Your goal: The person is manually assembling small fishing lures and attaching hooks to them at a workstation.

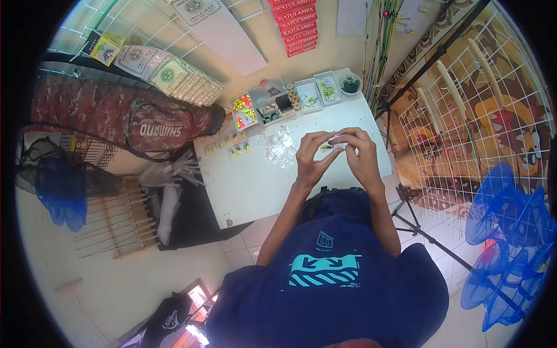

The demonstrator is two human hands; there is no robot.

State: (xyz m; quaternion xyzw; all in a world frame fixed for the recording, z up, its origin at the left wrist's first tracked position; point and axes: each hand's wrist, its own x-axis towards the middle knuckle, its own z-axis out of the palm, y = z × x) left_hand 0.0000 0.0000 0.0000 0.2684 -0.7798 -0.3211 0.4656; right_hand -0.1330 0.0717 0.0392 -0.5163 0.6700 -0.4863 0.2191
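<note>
Over the white table, my left hand and my right hand meet with thumbs and fingertips pinched. Between them is a small dark and yellow-green piece, which looks like a fishing lure; its details are too small to make out. To the left of my hands lies a loose pile of small clear plastic bags. Farther left, several small colourful jig lures are laid out in rows on the tabletop.
Along the table's back edge stand a tray of red and yellow beads, a divided box with spools, trays of small lures and a round tub of dark green pieces. A camouflage bag hangs left; blue nets and a tripod are right.
</note>
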